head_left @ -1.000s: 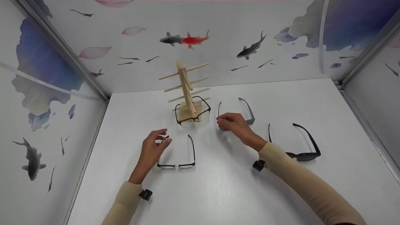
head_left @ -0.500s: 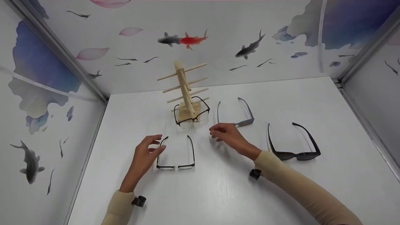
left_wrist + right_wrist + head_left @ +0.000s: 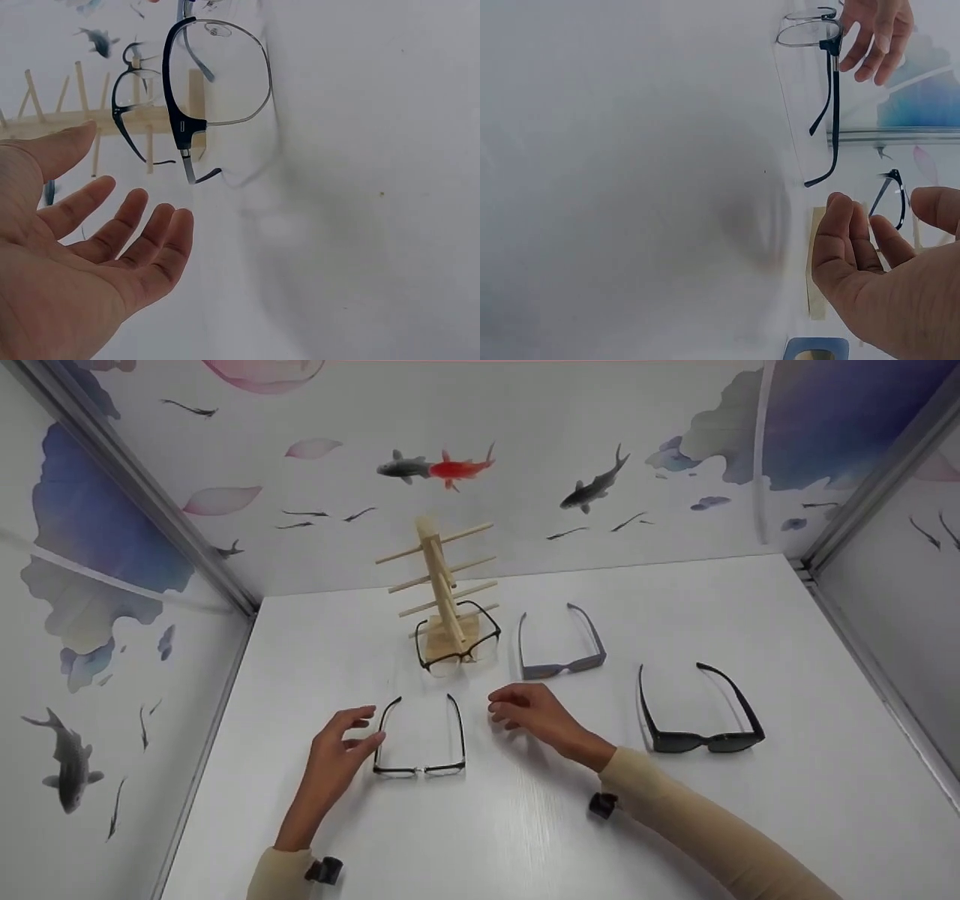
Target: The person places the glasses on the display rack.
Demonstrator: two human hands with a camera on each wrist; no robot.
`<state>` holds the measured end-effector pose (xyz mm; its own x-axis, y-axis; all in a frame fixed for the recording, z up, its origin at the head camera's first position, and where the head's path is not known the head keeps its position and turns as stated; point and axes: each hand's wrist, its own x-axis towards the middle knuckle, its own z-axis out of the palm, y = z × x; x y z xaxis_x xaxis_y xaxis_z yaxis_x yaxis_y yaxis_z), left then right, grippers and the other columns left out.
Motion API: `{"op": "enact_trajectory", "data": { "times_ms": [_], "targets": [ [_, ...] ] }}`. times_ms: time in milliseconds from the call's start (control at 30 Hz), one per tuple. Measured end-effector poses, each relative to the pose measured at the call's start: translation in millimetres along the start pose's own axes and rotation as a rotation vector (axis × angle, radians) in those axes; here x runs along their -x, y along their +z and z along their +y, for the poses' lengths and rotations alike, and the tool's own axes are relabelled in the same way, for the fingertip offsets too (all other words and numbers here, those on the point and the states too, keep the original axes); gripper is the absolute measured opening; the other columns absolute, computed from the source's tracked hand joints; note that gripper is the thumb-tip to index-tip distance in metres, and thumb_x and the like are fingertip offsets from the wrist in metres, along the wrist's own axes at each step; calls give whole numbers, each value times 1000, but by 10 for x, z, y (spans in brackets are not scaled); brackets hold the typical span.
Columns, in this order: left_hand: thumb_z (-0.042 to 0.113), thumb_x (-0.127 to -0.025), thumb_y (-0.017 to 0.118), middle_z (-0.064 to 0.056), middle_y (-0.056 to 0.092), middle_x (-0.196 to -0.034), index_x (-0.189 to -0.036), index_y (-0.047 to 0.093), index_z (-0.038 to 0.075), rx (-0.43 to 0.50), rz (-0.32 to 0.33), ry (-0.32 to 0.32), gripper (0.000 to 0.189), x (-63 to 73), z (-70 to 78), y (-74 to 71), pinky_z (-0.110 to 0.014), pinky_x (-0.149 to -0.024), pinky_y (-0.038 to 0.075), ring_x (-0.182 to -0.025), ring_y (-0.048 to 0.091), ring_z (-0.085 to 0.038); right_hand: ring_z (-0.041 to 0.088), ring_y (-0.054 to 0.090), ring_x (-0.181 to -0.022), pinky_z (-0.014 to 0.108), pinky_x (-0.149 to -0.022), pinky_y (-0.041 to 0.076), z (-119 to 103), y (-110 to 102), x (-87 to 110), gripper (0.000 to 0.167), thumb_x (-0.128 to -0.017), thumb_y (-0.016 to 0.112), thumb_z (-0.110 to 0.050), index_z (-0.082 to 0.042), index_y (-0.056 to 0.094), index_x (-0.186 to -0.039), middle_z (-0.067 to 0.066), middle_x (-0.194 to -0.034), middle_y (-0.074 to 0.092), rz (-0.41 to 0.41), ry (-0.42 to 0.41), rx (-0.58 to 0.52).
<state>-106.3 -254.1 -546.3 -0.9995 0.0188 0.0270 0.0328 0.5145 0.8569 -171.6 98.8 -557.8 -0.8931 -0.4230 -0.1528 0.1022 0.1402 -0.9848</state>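
My left hand [image 3: 337,754], fingers spread and holding nothing, hovers beside the left temple of the black half-rim eyeglasses [image 3: 448,767]. The left wrist view shows a gap between those eyeglasses [image 3: 182,127] and its fingers. Loosely bent and gripping nothing, my right hand [image 3: 546,724] hangs between these eyeglasses and the grey-blue sunglasses [image 3: 589,663]. A wooden glasses stand [image 3: 442,592] rises behind, carrying dark-framed eyeglasses [image 3: 427,664] at its lowest level. All the loose pairs lie with temples unfolded, pointing toward the back wall.
Black sunglasses [image 3: 705,741] lie at the right, beyond my right forearm. The white tabletop [image 3: 525,840] meets printed wall panels [image 3: 517,510] at the back and sides. Upper pegs of the stand stick out on both sides.
Both hands have drawn back toward me; the left has moved off the eyeglasses' temple tip. My right hand has withdrawn from the grey-blue sunglasses, now fully visible. The glasses appear to stay put.
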Motion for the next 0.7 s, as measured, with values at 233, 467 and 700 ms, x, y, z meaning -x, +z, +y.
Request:
{"op": "enact_trajectory", "data": {
  "times_ms": [233, 467, 700],
  "targets": [
    [9, -101, 81, -16, 65, -148, -148, 64, 0, 11, 28, -30, 50, 120, -99, 21, -51, -109, 58, -136, 62, -36, 33, 75, -107, 49, -93, 65, 89, 98, 61, 38, -108, 70, -14, 12, 68, -135, 26, -119, 76, -22, 3, -29],
    [11, -102, 81, -16, 65, -148, -148, 64, 1, 35, 39, -58, 50, 247, -170, 67, -46, -108, 59, -135, 63, -34, 27, 76, -102, 37, -88, 65, 147, 163, 95, 38, -107, 71, -16, 10, 69, -135, 23, -117, 78, -31, 25, -45],
    [12, -102, 81, -16, 68, -142, -148, 64, 2, 18, 38, -76, 50, 307, -219, 103, -49, -107, 59, -131, 66, -34, 31, 75, -107, 41, -90, 64, 186, 240, 125, 38, -108, 70, -16, 9, 69, -136, 24, -119, 77, -57, 8, -21]
  ]
}}
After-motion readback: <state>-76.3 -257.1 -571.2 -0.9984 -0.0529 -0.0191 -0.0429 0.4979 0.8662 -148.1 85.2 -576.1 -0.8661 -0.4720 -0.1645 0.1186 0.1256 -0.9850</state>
